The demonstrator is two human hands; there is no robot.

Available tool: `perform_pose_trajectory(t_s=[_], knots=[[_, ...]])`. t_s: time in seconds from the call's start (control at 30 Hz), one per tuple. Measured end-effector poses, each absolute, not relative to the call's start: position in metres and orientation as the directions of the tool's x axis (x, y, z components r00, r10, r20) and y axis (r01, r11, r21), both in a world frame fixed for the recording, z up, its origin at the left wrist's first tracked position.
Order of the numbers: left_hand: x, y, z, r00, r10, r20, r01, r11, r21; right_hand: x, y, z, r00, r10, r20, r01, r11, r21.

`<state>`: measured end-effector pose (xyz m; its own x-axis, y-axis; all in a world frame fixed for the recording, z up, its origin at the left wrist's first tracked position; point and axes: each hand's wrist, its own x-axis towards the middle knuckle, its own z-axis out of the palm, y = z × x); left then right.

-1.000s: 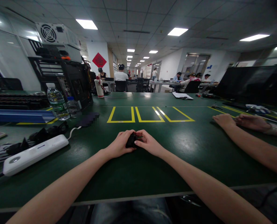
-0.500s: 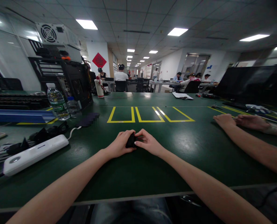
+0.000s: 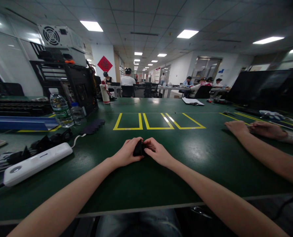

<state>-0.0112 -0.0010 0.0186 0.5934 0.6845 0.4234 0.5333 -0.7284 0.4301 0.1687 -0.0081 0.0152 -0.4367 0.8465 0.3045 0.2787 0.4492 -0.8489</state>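
left hand [image 3: 126, 153] and right hand [image 3: 156, 152] meet at centre of dark green counter [image 3: 141, 184], both closed around small black object [image 3: 138, 148] held between them, just above counter surface. object mostly hidden by fingers. yellow taped rectangles [image 3: 156, 121] lie beyond hands. long white plastic device [image 3: 35, 163] lies well left. co-worker's hands [image 3: 253, 127] rest far right.

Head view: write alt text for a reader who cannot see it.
Both hands, left and right, hold a small black object together on a green table. A white power strip and water bottle lie to the left; another person's hands rest at the right.
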Motion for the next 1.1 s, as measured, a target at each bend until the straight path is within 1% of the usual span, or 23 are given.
perform_pose_trajectory(t_s=[0.1, 0.23, 0.37, 0.47, 0.6, 0.67, 0.77, 0.83, 0.9, 1.0, 1.1], knots=[[-0.010, 0.001, 0.017, 0.562, 0.715, 0.416, 0.540, -0.698, 0.470, 0.169, -0.004, 0.013, -0.404, 0.869, 0.286, 0.360, 0.438, -0.824], [-0.008, 0.006, 0.015, 0.513, 0.766, 0.386, 0.549, -0.639, 0.539, 0.173, -0.002, 0.014, -0.373, 0.894, 0.247, 0.504, 0.419, -0.755], [-0.008, 0.016, 0.009, 0.448, 0.844, 0.294, 0.592, -0.527, 0.610, 0.184, -0.008, 0.017, -0.445, 0.881, 0.160, 0.628, 0.434, -0.646], [-0.010, 0.022, 0.007, 0.406, 0.879, 0.249, 0.628, -0.467, 0.623, 0.196, -0.013, 0.021, -0.498, 0.865, 0.068, 0.700, 0.447, -0.557], [-0.012, 0.022, 0.011, 0.401, 0.893, 0.206, 0.648, -0.435, 0.625, 0.209, -0.013, 0.026, -0.448, 0.894, 0.028, 0.785, 0.407, -0.467], [-0.011, 0.021, 0.013, 0.394, 0.901, 0.184, 0.657, -0.415, 0.629, 0.212, -0.011, 0.028, -0.431, 0.901, 0.036, 0.791, 0.397, -0.466], [-0.011, 0.017, 0.017, 0.389, 0.906, 0.169, 0.649, -0.400, 0.647, 0.210, -0.009, 0.029, -0.430, 0.899, 0.090, 0.756, 0.412, -0.508], [-0.015, 0.013, 0.020, 0.421, 0.893, 0.160, 0.616, -0.411, 0.672, 0.201, -0.011, 0.031, -0.433, 0.889, 0.150, 0.729, 0.443, -0.521], [-0.025, 0.004, 0.025, 0.481, 0.866, 0.139, 0.571, -0.429, 0.700, 0.183, -0.015, 0.036, -0.454, 0.871, 0.188, 0.722, 0.483, -0.496], [-0.051, -0.017, 0.034, 0.543, 0.832, 0.113, 0.545, -0.451, 0.707, 0.141, -0.024, 0.044, -0.549, 0.819, 0.170, 0.733, 0.569, -0.373], [-0.092, -0.042, 0.037, 0.512, 0.854, 0.091, 0.617, -0.440, 0.653, 0.085, -0.032, 0.050, -0.674, 0.722, 0.154, 0.691, 0.690, -0.214]])
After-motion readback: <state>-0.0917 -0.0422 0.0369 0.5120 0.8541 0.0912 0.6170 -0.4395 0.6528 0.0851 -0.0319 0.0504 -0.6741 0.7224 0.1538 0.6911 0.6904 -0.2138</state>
